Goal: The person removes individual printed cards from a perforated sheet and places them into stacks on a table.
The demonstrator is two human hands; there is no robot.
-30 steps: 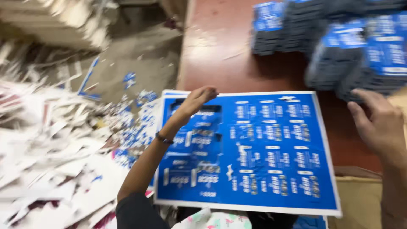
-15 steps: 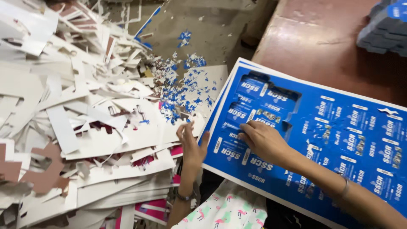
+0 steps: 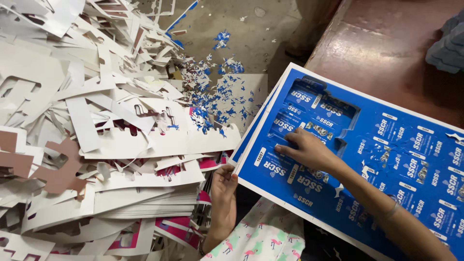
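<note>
Blue die-cut card sheet (image 3: 386, 145): light, thin, bendy, tears along cuts. Left hand (image 3: 223, 186) pinches its corner edge; right hand (image 3: 309, 151) presses spread fingers flat on a punched panel.

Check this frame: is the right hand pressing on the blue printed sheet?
Yes, the right hand lies fingers-down on the blue printed sheet, while the left hand holds its lower corner edge.

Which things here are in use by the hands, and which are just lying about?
In use: blue printed sheet; left hand at its corner; right hand pressing on it.
Lying about: white offcut heap; blue scraps; stack on table.
</note>
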